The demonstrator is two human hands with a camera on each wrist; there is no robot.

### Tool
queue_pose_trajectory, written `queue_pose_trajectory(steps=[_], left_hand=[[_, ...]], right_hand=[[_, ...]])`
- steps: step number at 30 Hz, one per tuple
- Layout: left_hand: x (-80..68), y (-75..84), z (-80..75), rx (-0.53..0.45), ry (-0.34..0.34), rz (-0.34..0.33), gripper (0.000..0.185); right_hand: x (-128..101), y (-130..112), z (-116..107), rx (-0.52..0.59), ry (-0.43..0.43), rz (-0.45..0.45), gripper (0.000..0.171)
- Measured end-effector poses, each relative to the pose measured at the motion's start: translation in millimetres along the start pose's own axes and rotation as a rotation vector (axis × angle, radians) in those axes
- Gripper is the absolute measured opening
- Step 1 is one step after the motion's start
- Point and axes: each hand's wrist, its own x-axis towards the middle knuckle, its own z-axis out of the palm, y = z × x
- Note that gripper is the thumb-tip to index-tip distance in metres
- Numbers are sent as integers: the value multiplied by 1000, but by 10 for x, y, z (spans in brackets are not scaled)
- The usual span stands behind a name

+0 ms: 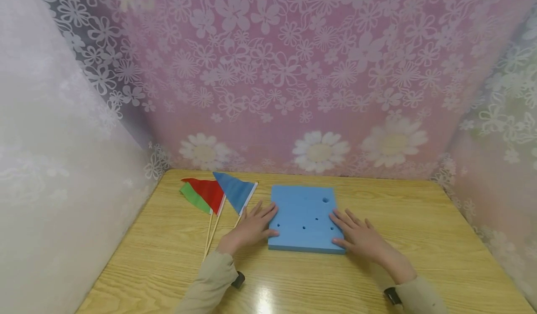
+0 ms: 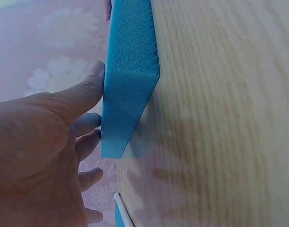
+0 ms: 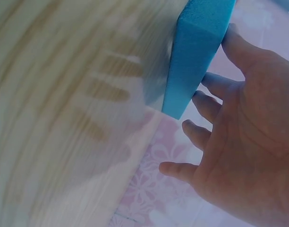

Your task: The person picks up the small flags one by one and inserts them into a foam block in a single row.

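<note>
A thick blue foam block (image 1: 299,211) with several holes in its top lies flat on the wooden table. My left hand (image 1: 251,228) rests on its left edge, thumb and fingertips touching the top, fingers spread. On the opposite edge my right hand (image 1: 361,235) touches the block the same way with outstretched fingers. Both wrist views show the block's side, with the left hand (image 2: 45,137) and the right hand (image 3: 258,123) at its upper edge. Left of the left hand lie a blue flag (image 1: 235,190), a red flag (image 1: 207,194) and a green flag (image 1: 195,198) on thin sticks.
The wooden table (image 1: 419,221) extends around the block. Behind it stands a pink floral backdrop (image 1: 293,95), with pale patterned panels at the left and right sides. The left forearm partly covers the blue flag's stick.
</note>
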Motion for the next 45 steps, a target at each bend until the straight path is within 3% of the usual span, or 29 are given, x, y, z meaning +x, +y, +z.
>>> queue_pose_trajectory(steps=[11,20,23,26,31,35,41,45], left_hand=[[-134,-19,-2,-22,10,4,76],[-192,-25,-18,-24,37,15,76],[-183,-51,-27,-44,89,25,69],[-167,-105,-60,-59,208,47,55],[-210,-224,-185,-135,377,-47,34],[-309,-345,-250,-208,416,-158,28],[-415,-513,-220,-243,477,-199,20],[-448,-557,-193,-265,452,-272,15]], right_hand=[[-59,-112,4,-23,-12,-18,72],[-72,-98,80,-38,76,-99,70],[-71,-125,65,-41,56,-82,71],[-70,-142,53,-24,35,-59,71],[-71,-71,123,-28,76,-99,70],[-83,-32,160,-23,107,-116,71],[-97,-41,150,-10,112,-112,70],[-107,-28,154,-21,118,-128,69]])
